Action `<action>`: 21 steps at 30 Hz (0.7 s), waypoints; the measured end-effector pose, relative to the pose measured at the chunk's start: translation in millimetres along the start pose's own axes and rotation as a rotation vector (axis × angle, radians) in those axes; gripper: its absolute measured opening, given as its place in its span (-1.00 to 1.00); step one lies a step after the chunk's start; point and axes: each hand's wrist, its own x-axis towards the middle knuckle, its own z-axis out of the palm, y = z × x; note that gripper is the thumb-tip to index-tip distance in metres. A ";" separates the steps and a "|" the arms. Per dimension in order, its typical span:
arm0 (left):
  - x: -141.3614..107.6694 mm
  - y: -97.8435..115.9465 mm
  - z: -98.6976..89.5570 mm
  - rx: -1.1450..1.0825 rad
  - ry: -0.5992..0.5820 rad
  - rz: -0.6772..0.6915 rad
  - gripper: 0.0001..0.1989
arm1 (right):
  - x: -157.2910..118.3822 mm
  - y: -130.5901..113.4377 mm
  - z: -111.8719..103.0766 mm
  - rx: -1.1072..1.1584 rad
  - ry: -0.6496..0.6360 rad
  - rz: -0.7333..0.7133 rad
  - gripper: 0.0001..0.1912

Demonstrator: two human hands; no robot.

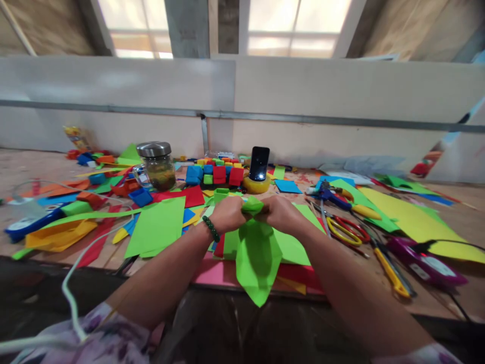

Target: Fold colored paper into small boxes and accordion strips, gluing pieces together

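Pinched between our left hand (229,215) and right hand (282,215) is the green paper (259,260). Both hands are closed at its top, fingers curled in and knuckles up, close together with a small folded bit of it showing between them. We cannot tell how each fingertip sits, as the hands hide them. Below the grip the green paper widens, then narrows to a point that hangs past the front edge of the table (15,164).

We have a bead bracelet (211,228) on the left wrist. Under and behind the green paper lie more green sheets, with a pink sheet (214,273) at the front edge. Just beyond our hands is a small green box (222,193); farther back, blue, red, green and yellow blocks (219,175) sit in a cluster. Right of them the phone (259,163) leans in a yellow holder (256,185).

On our left are a flat green sheet (157,227), the lidded jar (161,174) and a white cable (68,288) that runs down to the lower corner. On our right lie the pliers (337,198), the scissors (348,230), the yellow cutter (392,270), a purple device (428,263) and a yellow sheet (417,217).
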 end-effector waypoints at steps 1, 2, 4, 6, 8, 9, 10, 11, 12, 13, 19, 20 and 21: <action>-0.4 1.0 0.2 0.009 -0.002 -0.016 -0.80 | 0.1 -0.9 0.0 -0.053 -0.006 0.038 -0.92; -0.5 1.3 0.4 0.004 -0.013 -0.022 -0.81 | 0.2 -1.1 -0.2 -0.092 -0.007 0.069 -0.90; 0.5 -0.2 1.2 -0.074 -0.057 0.020 -0.83 | 0.8 0.6 -0.3 -0.099 0.004 0.089 -0.88; 3.0 -3.9 2.4 -0.245 -0.103 0.112 -0.83 | 2.0 5.2 0.0 -0.046 0.019 0.085 -0.90; 5.9 -8.3 4.2 -0.457 -0.128 0.139 -0.83 | 3.8 11.0 1.1 0.037 0.027 0.065 -0.93; 7.2 -10.2 5.2 -0.557 -0.140 0.105 -0.81 | 4.8 13.7 1.8 0.079 0.027 0.051 -0.92; 8.2 -11.8 6.3 -0.647 -0.152 0.046 -0.79 | 5.8 16.0 2.4 0.119 0.027 0.033 -0.89; 8.9 -12.9 7.3 -0.721 -0.164 -0.022 -0.76 | 6.8 17.7 2.9 0.155 0.038 0.015 -0.86; 9.3 -13.5 8.2 -0.777 -0.174 -0.083 -0.73 | 7.8 18.8 3.2 0.184 0.068 0.003 -0.84; 9.5 -13.9 8.9 -0.816 -0.178 -0.126 -0.72 | 8.7 19.3 3.1 0.209 0.115 -0.005 -0.85; 9.6 -15.7 10.7 -0.875 -0.187 -0.143 -0.75 | 12.4 15.9 -1.5 0.365 0.207 -0.102 -0.93; 9.5 -16.5 10.4 -0.886 -0.195 -0.136 -0.73 | 12.8 15.6 -1.9 0.395 0.204 -0.097 -0.92; 9.3 -17.5 9.9 -0.897 -0.205 -0.128 -0.70 | 13.0 15.5 -2.2 0.434 0.208 -0.084 -0.91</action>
